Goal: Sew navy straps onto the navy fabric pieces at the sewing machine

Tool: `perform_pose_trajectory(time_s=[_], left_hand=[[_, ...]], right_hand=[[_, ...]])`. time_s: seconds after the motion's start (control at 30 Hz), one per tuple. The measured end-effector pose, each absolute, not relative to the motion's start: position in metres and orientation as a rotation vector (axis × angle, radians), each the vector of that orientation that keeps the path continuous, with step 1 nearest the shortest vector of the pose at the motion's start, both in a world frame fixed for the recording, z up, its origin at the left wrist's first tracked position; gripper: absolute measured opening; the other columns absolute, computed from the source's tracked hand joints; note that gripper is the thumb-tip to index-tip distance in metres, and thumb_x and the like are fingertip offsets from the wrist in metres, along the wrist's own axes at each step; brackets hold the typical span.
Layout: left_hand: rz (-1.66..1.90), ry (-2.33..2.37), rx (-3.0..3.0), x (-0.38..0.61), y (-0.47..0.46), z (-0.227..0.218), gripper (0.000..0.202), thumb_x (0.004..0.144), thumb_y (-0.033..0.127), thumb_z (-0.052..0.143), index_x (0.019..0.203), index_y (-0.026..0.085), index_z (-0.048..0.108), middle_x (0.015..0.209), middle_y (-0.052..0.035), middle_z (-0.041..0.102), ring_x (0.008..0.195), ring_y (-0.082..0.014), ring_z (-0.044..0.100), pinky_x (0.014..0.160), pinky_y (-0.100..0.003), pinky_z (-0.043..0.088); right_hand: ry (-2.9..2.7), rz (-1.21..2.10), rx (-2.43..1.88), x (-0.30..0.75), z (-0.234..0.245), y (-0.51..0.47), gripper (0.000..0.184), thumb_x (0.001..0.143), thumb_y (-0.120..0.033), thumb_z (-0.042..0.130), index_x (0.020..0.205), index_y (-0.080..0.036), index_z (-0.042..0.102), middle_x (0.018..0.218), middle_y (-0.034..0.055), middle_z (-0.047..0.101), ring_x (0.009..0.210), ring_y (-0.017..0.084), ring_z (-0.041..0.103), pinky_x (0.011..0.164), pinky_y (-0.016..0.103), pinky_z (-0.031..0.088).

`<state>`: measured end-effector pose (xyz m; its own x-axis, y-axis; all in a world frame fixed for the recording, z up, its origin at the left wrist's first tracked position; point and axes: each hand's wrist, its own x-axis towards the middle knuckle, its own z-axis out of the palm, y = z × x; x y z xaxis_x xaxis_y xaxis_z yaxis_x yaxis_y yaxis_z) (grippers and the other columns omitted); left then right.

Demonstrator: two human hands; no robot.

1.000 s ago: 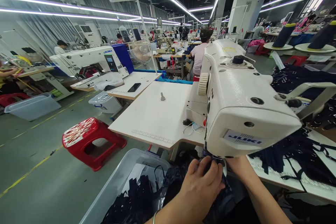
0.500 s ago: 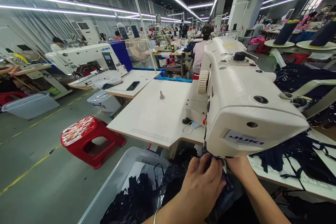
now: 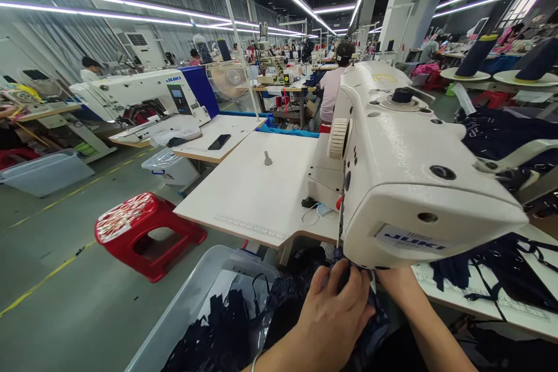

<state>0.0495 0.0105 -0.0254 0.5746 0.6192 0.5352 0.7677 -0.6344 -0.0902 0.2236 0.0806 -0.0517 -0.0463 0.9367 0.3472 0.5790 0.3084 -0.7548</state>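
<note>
A white JUKI sewing machine (image 3: 405, 174) fills the middle right of the head view. Under its head, my left hand (image 3: 333, 308) is closed, pinching dark navy fabric (image 3: 370, 331) with its fingertips. My right hand (image 3: 394, 282) reaches in from the right beneath the machine head; its fingers are hidden behind the machine and the cloth. More navy fabric pieces (image 3: 492, 261) lie heaped on the table to the right of the machine.
A clear plastic bin (image 3: 192, 308) with dark fabric stands at my lower left. A red stool (image 3: 143, 232) sits on the floor. The white sewing table (image 3: 257, 186) extends left. Other workers and machines (image 3: 143, 99) fill the hall behind.
Both hands stay at the fabric under the machine head with only slight finger shifts. The camera has drifted a little closer and to the left.
</note>
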Motion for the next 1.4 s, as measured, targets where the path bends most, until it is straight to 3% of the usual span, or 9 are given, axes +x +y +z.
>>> perform_pose_trajectory(time_s=[0.33,0.47,0.6,0.67,1.0,1.1,1.2,1.3,1.4], left_hand=[[-0.931,-1.105,-2.385,0.049,0.022,-0.035,0.035,0.101,0.035,0.034,0.116,0.025,0.063,0.108,-0.0011,0.066,0.102,-0.0184,0.057,0.09,-0.035,0.034],[-0.957,-1.06,-2.348,0.048,0.024,-0.042,0.035,0.1,0.035,0.034,0.116,0.025,0.063,0.106,-0.0021,0.065,0.102,-0.0189,0.057,0.091,-0.034,0.036],[-0.892,-0.997,-2.354,0.05,0.025,-0.044,0.032,0.098,0.03,0.038,0.117,0.023,0.062,0.108,-0.0036,0.063,0.102,-0.0195,0.056,0.09,-0.034,0.039],[-0.9,-0.974,-2.353,0.052,0.025,-0.046,0.031,0.097,0.028,0.039,0.117,0.022,0.062,0.109,-0.0041,0.062,0.102,-0.02,0.055,0.088,-0.034,0.039],[-0.84,-0.986,-2.498,0.052,0.018,-0.028,0.033,0.098,0.028,0.039,0.126,0.026,0.056,0.11,-0.0017,0.063,0.105,-0.0215,0.055,0.089,-0.036,0.04],[-0.901,-0.985,-2.755,0.044,0.013,-0.019,0.033,0.099,0.041,0.037,0.112,0.022,0.061,0.114,-0.0057,0.062,0.107,-0.0229,0.055,0.092,-0.037,0.041],[-1.023,-0.973,-3.207,0.033,0.004,-0.011,0.052,0.098,0.056,0.027,0.079,0.019,0.058,0.078,-0.0027,0.061,0.073,-0.0152,0.057,0.08,-0.031,0.046],[-0.849,-1.433,-3.627,0.024,-0.003,-0.001,0.048,0.097,0.054,0.032,0.068,0.019,0.046,0.055,0.0067,0.037,0.049,-0.0079,0.035,0.051,-0.021,0.036],[-0.739,-1.936,-3.53,0.019,-0.003,0.003,0.038,0.098,0.043,0.036,0.069,0.019,0.043,0.058,0.0066,0.037,0.052,-0.0082,0.035,0.048,-0.02,0.03]], right_hand=[[-1.601,0.52,-1.412,0.213,-0.029,0.065,0.033,0.088,-0.03,0.042,0.105,-0.02,0.068,0.095,0.0094,0.073,0.103,0.027,0.064,0.084,0.039,0.052],[-1.415,0.599,-1.424,0.214,-0.025,0.04,0.029,0.093,-0.039,0.042,0.099,-0.021,0.064,0.09,0.0067,0.067,0.102,0.025,0.06,0.086,0.035,0.049],[-1.478,0.927,-1.429,0.223,-0.027,0.008,0.035,0.096,-0.046,0.038,0.078,-0.021,0.054,0.071,-0.0017,0.054,0.07,0.015,0.053,0.065,0.024,0.044],[-1.55,1.067,-1.393,0.227,-0.028,-0.006,0.032,0.095,-0.046,0.043,0.079,-0.02,0.053,0.069,-0.0038,0.051,0.066,0.013,0.047,0.061,0.022,0.04],[-1.544,1.189,-1.328,0.227,-0.018,-0.023,0.024,0.095,-0.039,0.044,0.093,-0.022,0.061,0.09,0.0012,0.065,0.087,0.019,0.061,0.08,0.027,0.048],[-1.666,1.088,-1.352,0.23,-0.012,-0.033,0.021,0.096,-0.036,0.044,0.094,-0.024,0.061,0.09,0.0005,0.067,0.086,0.017,0.064,0.079,0.024,0.05],[-1.899,0.863,-1.258,0.229,-0.005,-0.039,0.017,0.096,-0.031,0.045,0.089,-0.025,0.059,0.083,-0.0005,0.067,0.077,0.014,0.065,0.071,0.02,0.052],[-2.007,0.224,-1.108,0.221,-0.007,-0.029,0.016,0.097,-0.02,0.043,0.097,-0.023,0.058,0.085,0.0029,0.069,0.073,0.014,0.066,0.064,0.021,0.053],[-2.023,-0.379,-1.072,0.208,-0.015,-0.008,0.02,0.097,-0.015,0.04,0.093,-0.017,0.06,0.08,0.0058,0.07,0.066,0.017,0.066,0.055,0.026,0.052]])
